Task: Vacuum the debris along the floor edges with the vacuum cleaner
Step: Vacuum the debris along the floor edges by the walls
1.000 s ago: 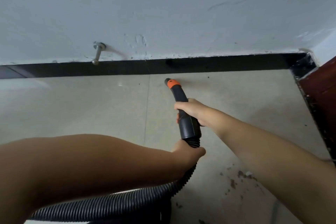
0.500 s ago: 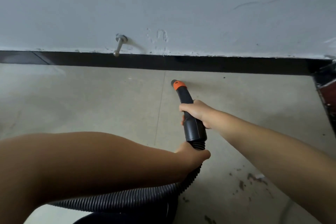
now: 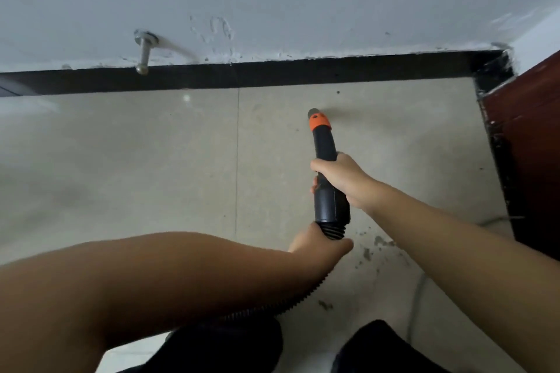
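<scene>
Head view puts the vacuum nozzle (image 3: 325, 160) just right of centre, its orange tip (image 3: 319, 121) aimed toward 12 o'clock and short of the black skirting (image 3: 272, 74), with bare floor (image 3: 151, 160) between them. The right hand (image 3: 341, 180) is wrapped round the black barrel at mid-length; the left hand (image 3: 318, 247) grips the ribbed hose (image 3: 272, 306) right where it joins the barrel, and the hose trails off toward 7 o'clock under the left forearm.

Risks, as I judge them:

- The tip may pass above or short of the edge line, leaving grit along the skirting. A dark speck (image 3: 338, 92) sits at 12 o'clock from the tip, close to the skirting.
- The dirt patch (image 3: 375, 247) at 4 o'clock from the left hand lies behind the nozzle and under the right forearm; it is easy to miss if the sweep only goes forward.
- The hose, bent sharply at the left hand, could kink or drag through that patch and smear it.
- At 2 o'clock the corner meets a dark red door (image 3: 527, 142); a fast swing right could knock the tip against it.
- A metal door stop (image 3: 144, 53) projects from the wall at 10 o'clock; a long sweep left could snag on it.
</scene>
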